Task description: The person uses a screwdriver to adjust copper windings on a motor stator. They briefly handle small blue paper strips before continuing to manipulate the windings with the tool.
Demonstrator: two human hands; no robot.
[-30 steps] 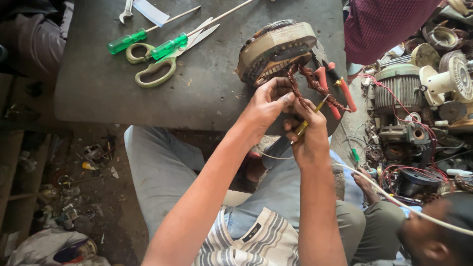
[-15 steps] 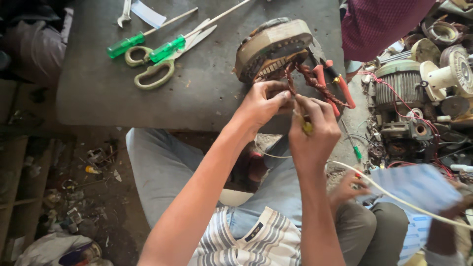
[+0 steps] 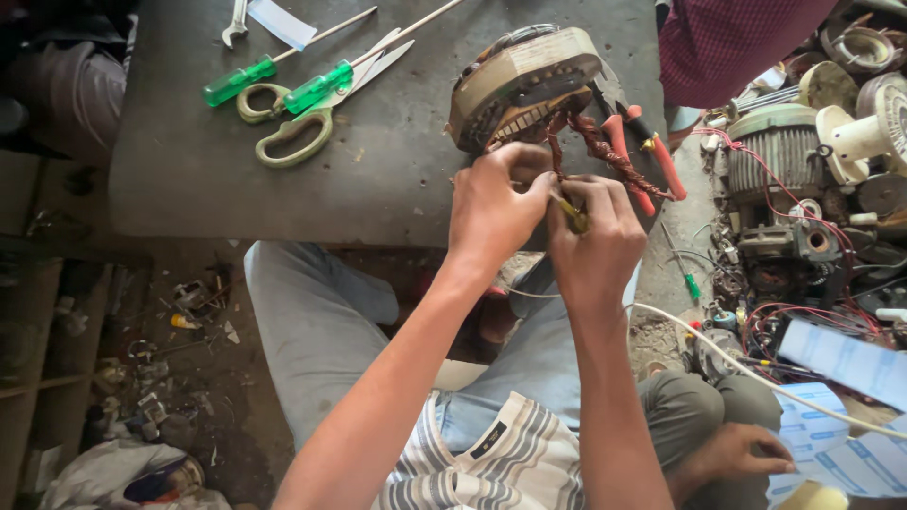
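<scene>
Copper winding leads (image 3: 605, 151) trail from the motor stator (image 3: 524, 85) at the bench's (image 3: 378, 198) near right edge. Left hand (image 3: 491, 212) pinches them; right hand (image 3: 595, 236) grips a yellow-handled tool (image 3: 572, 215) (kind unclear). Wire seems stiff yet kinkable, best held near the bundle.

A dark grey tabletop (image 3: 397, 179) is seen, scuffed and dusty. On it, a motor stator (image 3: 524, 85) is propped near the right edge, with red-handled pliers (image 3: 642, 156) beside it. Further left, green-handled scissors (image 3: 302, 127) and two green-handled screwdrivers (image 3: 283, 61) are laid, with a spanner (image 3: 234, 21) and a paper slip (image 3: 282, 21) nearby.
</scene>
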